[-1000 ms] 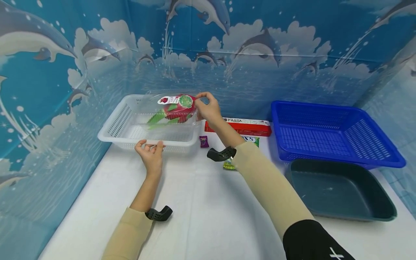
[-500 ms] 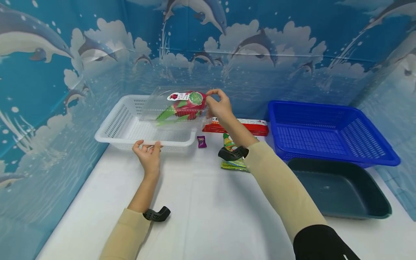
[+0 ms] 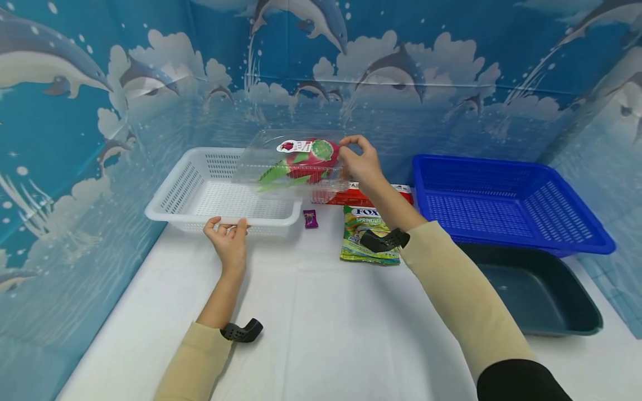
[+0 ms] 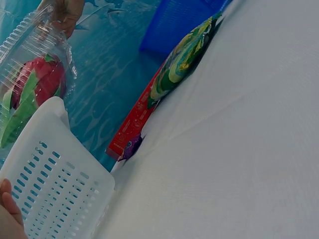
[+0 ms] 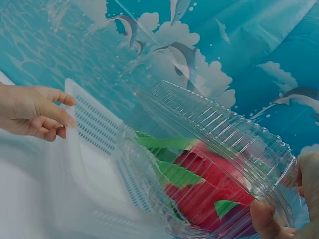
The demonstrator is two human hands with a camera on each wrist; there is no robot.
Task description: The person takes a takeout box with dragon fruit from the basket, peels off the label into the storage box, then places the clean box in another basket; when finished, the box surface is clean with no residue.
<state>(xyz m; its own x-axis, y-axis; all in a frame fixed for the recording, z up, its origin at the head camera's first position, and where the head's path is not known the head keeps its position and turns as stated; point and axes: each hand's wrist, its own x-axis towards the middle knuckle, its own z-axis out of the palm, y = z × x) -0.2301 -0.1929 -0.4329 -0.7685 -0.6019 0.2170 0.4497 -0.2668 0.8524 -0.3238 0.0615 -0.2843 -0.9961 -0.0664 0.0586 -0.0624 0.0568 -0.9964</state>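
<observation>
My right hand (image 3: pixel 362 162) pinches the right end of a clear plastic clamshell box (image 3: pixel 251 167) and holds it up, partly over the white basket's right side. Inside the box lies a red dragon fruit (image 3: pixel 313 162) with green scales, under a white label. My left hand (image 3: pixel 228 239) grips the front rim of the white perforated basket (image 3: pixel 180 214), thumb and fingers on the edge. In the right wrist view the ribbed box wall and dragon fruit (image 5: pixel 209 191) show close up, the thumb on the box's edge.
A purple candy packet (image 3: pixel 310 219) lies right of the basket. A green Fox's candy bag (image 3: pixel 358 245) and a red pasta box (image 3: pixel 351 196), partly hidden, lie behind and below my right arm. A blue basket (image 3: pixel 511 239) and a dark green tray (image 3: pixel 531 328) stand at the right.
My right hand has moved rightward with the clamshell box, from over the white basket to partly past its right side. My left hand stays on the basket rim.
</observation>
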